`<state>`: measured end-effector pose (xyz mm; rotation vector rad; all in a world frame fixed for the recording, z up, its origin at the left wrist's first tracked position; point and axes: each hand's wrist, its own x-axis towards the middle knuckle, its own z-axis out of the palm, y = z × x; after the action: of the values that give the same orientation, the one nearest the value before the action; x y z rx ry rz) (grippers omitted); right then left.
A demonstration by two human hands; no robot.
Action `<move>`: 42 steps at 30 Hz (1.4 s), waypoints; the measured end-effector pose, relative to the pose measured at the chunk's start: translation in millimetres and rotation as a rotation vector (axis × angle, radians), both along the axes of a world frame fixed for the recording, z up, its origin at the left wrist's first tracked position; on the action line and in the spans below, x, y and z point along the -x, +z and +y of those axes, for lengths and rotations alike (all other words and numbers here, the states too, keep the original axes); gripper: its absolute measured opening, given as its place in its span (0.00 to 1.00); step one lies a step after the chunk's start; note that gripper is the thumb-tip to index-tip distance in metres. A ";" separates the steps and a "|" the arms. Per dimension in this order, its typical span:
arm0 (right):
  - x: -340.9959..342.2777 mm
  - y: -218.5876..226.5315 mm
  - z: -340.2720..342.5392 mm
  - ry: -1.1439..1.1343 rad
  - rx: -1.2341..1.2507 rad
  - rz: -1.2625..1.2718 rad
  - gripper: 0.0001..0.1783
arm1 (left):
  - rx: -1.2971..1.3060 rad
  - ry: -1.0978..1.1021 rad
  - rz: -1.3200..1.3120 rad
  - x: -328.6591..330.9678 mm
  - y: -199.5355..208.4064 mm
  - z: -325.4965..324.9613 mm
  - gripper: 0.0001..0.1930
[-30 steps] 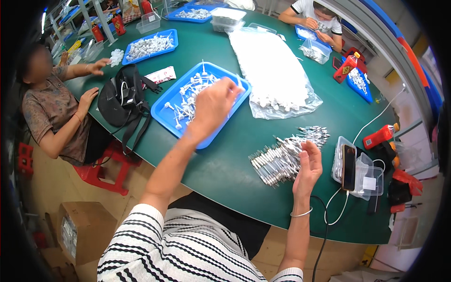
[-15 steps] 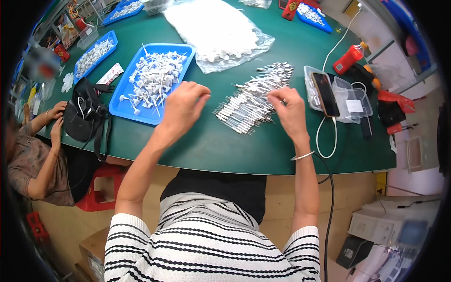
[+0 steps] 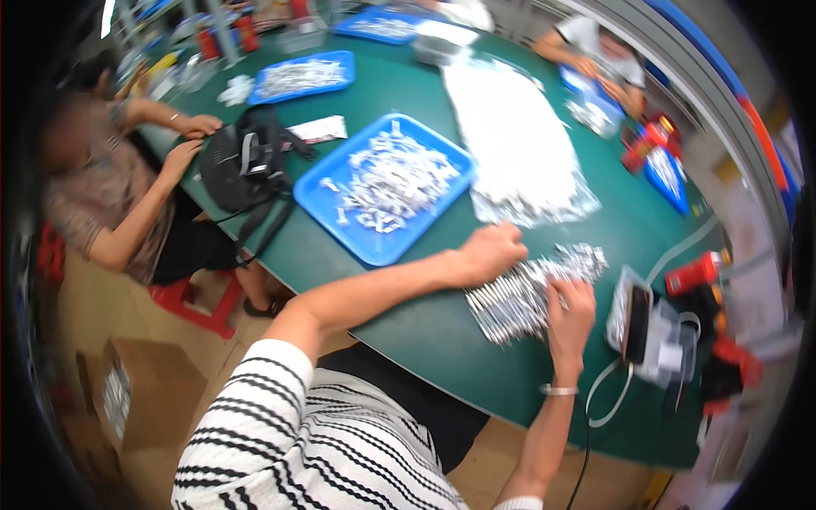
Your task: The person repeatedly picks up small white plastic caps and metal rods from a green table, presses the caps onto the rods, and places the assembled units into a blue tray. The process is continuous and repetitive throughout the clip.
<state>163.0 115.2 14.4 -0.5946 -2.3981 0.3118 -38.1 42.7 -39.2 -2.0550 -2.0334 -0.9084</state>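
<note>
On the green table lies a pile of thin rods (image 3: 497, 310), metal with white sections, roughly side by side. My left hand (image 3: 493, 253) is closed, fingers curled, at the pile's upper left edge; anything inside it is hidden. My right hand (image 3: 571, 310) reaches over the right side of the pile, thumb and fingers pinched together. Motion blur hides what, if anything, they grip. Left of the pile, a blue tray (image 3: 374, 251) holds a heap of white-headed pins (image 3: 395, 183). A clear plastic bag (image 3: 585, 204) full of small white pieces lies beyond my hands.
A phone (image 3: 636, 323) with a white cable leans by clear plastic boxes (image 3: 667, 361) on the right, near a red bottle (image 3: 693, 274). A black bag (image 3: 242, 161) and another blue tray (image 3: 347, 66) lie left. Co-workers sit at the left and far right.
My view has turned, so the table appears tilted and shifted right. My left hand has come from beside the tray to the pile's edge. The right hand remains at the pile.
</note>
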 end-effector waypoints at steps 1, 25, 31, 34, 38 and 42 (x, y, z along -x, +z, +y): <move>0.0 2.6 -1.1 -0.011 0.026 0.001 0.04 | -0.037 -0.026 -0.022 1.4 -2.0 -1.4 0.03; 5.5 -0.1 -18.6 0.130 0.958 0.664 0.07 | -0.224 -0.152 -0.317 -45.1 77.5 -22.3 0.10; -9.3 -9.2 13.0 0.061 0.941 0.771 0.09 | -0.013 0.069 -0.189 30.5 61.4 25.8 0.06; -10.9 -5.9 14.1 0.065 0.956 0.797 0.09 | 0.041 0.125 -0.024 51.2 47.3 49.0 0.06; -13.4 -1.7 13.6 0.053 0.943 0.813 0.09 | 0.009 0.013 0.111 44.3 31.8 83.4 0.04; -15.9 -1.8 16.9 0.058 0.945 0.844 0.08 | 0.055 0.003 0.215 40.1 19.6 95.3 0.04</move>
<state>178.9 132.1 12.6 -0.6059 -1.3520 1.4328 -78.1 138.0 -19.6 -2.0753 -1.9680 -0.6071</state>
